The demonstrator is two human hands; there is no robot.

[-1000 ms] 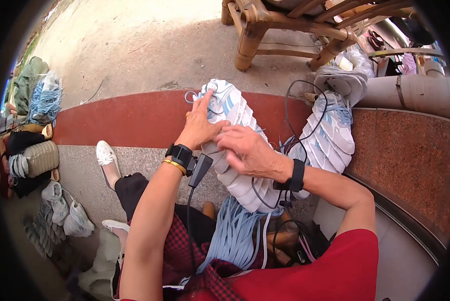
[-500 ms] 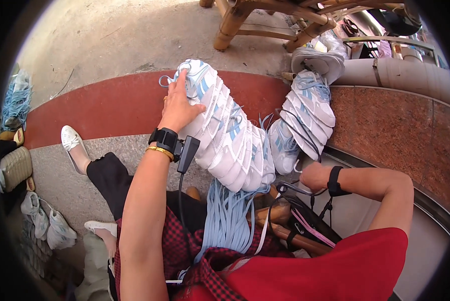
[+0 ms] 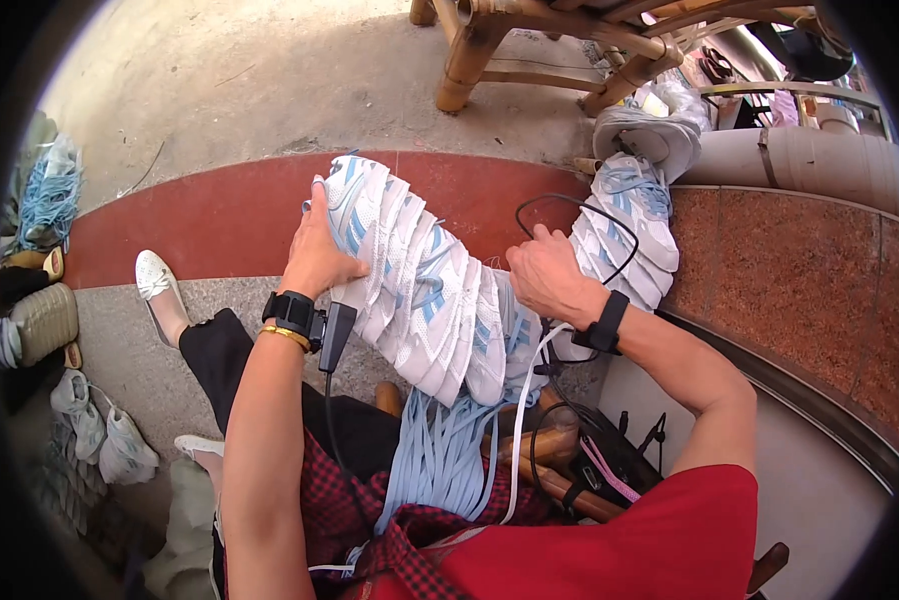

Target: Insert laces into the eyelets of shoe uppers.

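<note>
A curved row of nested white shoe uppers [image 3: 409, 290] with light-blue trim lies across my lap. My left hand [image 3: 319, 245] grips the far left end of the row, thumb on the near side and fingers round the outer side. My right hand [image 3: 551, 275] is closed at the right end, beside the last uppers. What its fingers hold is hidden. A white cord [image 3: 522, 420] runs from below my right wrist down to my lap. Many flat light-blue laces [image 3: 434, 455] hang from under the row over my checked apron [image 3: 339, 480].
A second stack of similar uppers [image 3: 624, 230] stands to the right, with a black cable [image 3: 634, 240] looping in front. A bamboo stool [image 3: 459, 75] is at the back. More laces [image 3: 47, 205] and bundled uppers [image 3: 124, 445] lie at left. A black bag [image 3: 589, 440] sits below my right arm.
My right hand has moved up and left to the right end of the row, and the white cord now stretches below it. My left hand and the row's far end have shifted down and left.
</note>
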